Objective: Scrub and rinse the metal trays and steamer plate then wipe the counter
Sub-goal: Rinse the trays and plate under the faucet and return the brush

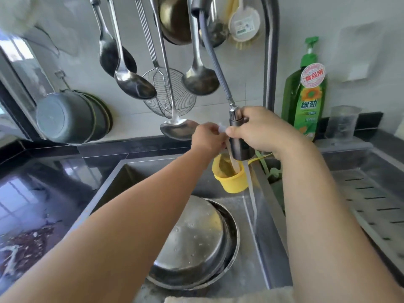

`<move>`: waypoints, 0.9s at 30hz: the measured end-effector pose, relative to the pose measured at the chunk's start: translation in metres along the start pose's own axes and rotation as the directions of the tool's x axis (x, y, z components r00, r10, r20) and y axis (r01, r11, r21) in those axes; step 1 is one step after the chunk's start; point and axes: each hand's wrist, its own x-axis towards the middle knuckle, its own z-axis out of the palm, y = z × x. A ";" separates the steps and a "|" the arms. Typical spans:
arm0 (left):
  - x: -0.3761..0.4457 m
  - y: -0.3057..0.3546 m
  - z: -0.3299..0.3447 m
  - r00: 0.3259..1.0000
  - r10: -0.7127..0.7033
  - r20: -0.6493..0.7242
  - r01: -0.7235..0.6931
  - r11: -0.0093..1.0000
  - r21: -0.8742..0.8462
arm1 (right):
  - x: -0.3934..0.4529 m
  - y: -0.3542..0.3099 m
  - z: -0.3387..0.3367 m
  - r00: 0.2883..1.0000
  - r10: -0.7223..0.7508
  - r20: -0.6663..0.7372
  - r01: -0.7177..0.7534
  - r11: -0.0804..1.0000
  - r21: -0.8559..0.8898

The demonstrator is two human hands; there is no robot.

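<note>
My right hand (261,130) grips the pull-out faucet spray head (239,138) above the sink (258,248); water streams from it down the sink's right side. My left hand (207,138) is held up beside the spray head and pinches a small pale thing (222,128) that I cannot make out. Two round metal trays (196,241) lie stacked in the sink bottom, the upper one upside down and wet. The black counter (32,193) on the left carries reddish-brown scraps (24,246).
A yellow strainer cup (229,178) hangs in the sink's back corner. A green dish-soap bottle (306,92) and a clear cup (342,125) stand at the back right. Ladles and a wire skimmer (168,92) hang on the wall. A perforated drain board (371,200) lies at right.
</note>
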 end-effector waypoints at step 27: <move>-0.126 -0.159 -0.164 0.546 -0.837 0.016 0.837 0.547 0.033 | -0.015 -0.056 0.073 0.986 -0.049 0.160 -0.027 0.899 0.438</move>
